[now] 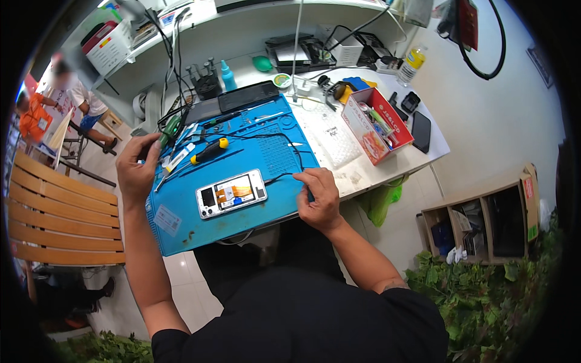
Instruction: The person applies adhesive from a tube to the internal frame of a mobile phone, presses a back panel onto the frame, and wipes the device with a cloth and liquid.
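A phone with its back off [232,193] lies on the blue work mat [254,215], an orange flex cable and a blue connector showing inside. A thin black cable [279,176] reaches its right end. My right hand [319,196] pinches that cable between thumb and fingers, just right of the phone. At the mat's left edge, my left hand [138,166] closes its fingertips on the lower end of a green device [169,131] with a small lit spot. A yellow-and-black screwdriver [209,151] and tweezers lie between the hands and the mat's tool slots.
Behind the mat lie dark phone screens [248,97] and a light-blue bottle [228,75]. On the right stand a red-and-white box [376,127] of small parts, a black phone [422,132] and a yellow-labelled bottle [411,65]. A slatted wooden bench [63,212] is at left, people beyond.
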A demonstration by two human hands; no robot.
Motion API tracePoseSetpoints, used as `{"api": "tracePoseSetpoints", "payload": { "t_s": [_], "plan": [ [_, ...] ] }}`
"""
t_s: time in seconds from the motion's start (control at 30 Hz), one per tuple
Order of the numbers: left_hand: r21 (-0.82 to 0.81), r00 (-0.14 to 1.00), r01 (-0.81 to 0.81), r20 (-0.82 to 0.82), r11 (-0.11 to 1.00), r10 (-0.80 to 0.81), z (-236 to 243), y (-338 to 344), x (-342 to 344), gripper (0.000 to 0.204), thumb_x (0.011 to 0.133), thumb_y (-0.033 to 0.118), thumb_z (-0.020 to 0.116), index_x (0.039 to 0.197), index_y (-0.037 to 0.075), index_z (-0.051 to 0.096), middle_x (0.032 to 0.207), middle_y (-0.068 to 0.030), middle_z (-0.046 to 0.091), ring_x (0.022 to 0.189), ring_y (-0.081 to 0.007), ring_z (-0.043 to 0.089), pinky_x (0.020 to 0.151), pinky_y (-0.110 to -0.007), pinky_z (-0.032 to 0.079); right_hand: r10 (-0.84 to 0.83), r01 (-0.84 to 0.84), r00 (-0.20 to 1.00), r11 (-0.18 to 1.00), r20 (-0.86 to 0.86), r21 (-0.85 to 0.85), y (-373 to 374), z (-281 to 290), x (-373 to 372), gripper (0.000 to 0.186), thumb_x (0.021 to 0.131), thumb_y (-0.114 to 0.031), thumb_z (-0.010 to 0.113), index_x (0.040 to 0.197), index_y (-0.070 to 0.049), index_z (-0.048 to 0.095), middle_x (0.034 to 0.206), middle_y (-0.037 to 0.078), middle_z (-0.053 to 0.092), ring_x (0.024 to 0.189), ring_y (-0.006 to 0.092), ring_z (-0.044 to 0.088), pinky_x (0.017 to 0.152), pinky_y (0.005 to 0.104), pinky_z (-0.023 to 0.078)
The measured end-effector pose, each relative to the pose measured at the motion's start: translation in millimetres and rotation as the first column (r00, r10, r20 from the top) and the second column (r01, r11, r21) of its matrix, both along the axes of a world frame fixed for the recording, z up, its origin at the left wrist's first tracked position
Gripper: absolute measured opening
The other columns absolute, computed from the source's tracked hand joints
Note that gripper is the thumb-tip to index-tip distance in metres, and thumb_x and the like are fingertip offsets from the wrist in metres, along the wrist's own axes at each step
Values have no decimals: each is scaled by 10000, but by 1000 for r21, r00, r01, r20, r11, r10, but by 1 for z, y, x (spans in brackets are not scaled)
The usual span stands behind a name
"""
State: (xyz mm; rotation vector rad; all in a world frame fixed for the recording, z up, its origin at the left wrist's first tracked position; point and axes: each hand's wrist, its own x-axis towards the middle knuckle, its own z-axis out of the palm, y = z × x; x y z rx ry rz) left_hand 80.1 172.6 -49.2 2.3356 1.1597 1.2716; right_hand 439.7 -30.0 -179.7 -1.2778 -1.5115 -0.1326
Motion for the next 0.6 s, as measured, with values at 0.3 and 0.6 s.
{"api": "tracePoseSetpoints", "payload": {
  "t_s": [0.3, 0.6],
  "plan": [
    [-72, 998, -18, 56, 997, 22, -21, -5, -26, 161, 1059, 37, 788, 1207, -15, 826, 1024, -50, 779, 899, -98, 727, 834, -258, 575, 39, -39, 999, 999, 0, -33, 0, 2, -3, 457, 776, 105, 659, 1194, -48, 764, 1117, 156, 721, 1020, 374, 687, 925, 457, 548],
    [-70, 988, -48, 145, 996, 58, -24, -12, -38, 144, 1034, 80, 814, 1148, -1, 847, 978, -44, 782, 831, -78, 685, 755, -255, 550, -14, 15, 1000, 996, 14, -86, -2, 2, -6, 449, 800, 116, 638, 1197, -40, 776, 1136, 186, 727, 1054, 400, 685, 951, 472, 562]
  ]
}}
